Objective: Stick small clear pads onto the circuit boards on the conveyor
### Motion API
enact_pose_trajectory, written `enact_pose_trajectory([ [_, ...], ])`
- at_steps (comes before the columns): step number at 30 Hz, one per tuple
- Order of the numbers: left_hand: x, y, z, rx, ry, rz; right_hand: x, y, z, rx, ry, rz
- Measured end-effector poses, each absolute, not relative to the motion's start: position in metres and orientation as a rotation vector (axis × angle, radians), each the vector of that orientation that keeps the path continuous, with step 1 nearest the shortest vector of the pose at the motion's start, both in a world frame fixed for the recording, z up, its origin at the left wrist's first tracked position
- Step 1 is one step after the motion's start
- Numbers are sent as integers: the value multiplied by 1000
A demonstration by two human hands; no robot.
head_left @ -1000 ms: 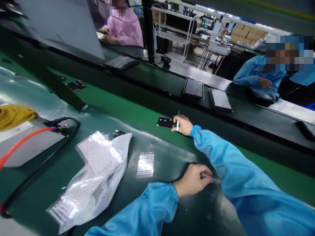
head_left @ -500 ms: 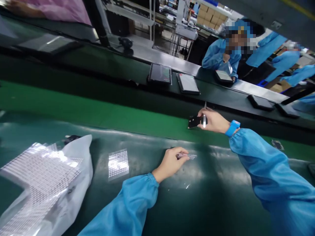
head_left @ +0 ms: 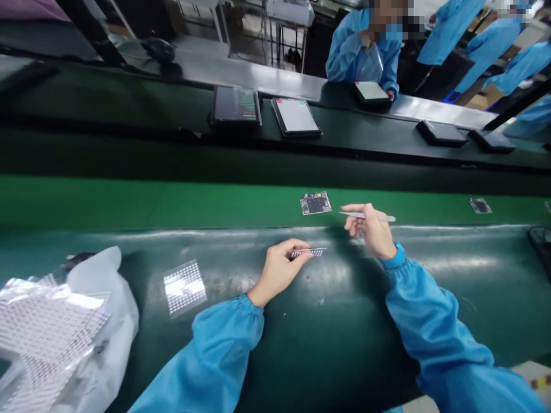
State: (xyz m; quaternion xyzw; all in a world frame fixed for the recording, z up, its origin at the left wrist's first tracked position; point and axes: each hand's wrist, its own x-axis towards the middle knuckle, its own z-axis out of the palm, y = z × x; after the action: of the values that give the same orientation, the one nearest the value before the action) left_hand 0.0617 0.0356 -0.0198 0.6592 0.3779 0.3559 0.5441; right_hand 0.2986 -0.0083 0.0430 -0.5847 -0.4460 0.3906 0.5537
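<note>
My left hand (head_left: 279, 268) rests on the dark green bench and pinches a small strip of shiny dotted film (head_left: 307, 252) between thumb and fingers. Over the bench's far edge, my right hand (head_left: 372, 229) grips white tweezers (head_left: 367, 216) that point left. A small circuit board (head_left: 315, 203) lies face up on the bright green belt (head_left: 129, 201), just left of the tweezer tips and apart from them.
A loose sheet of dotted film (head_left: 185, 287) lies on the bench, with a white bag of such sheets (head_left: 55, 338) at far left. Another small board (head_left: 479, 205) sits on the belt at right. Tablets (head_left: 296, 116) lie on the far counter, where people in blue coats work.
My right hand held a small black board along with the tweezers. A board now lies on the belt, and that hand has drawn back with only the tweezers. The view has swung right.
</note>
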Motion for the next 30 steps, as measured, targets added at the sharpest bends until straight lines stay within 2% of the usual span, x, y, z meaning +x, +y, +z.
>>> enact_pose_trajectory([
  [4, 62, 34, -19, 1578, 909, 829, 286, -30, 27, -1240, -832, 1057],
  [9, 61, 34, -17, 1558, 910, 822, 260, -31, 26, -1188, -815, 1145],
  [16, 60, 34, -14, 1537, 891, 805, 266, -33, 22, -1234, -908, 1005],
  [25, 59, 35, -16, 1600, 865, 803, 252, -38, 31, -1251, -931, 1120],
  [30, 59, 35, -14, 1636, 856, 803, 242, -36, 31, -1318, -1012, 1009],
])
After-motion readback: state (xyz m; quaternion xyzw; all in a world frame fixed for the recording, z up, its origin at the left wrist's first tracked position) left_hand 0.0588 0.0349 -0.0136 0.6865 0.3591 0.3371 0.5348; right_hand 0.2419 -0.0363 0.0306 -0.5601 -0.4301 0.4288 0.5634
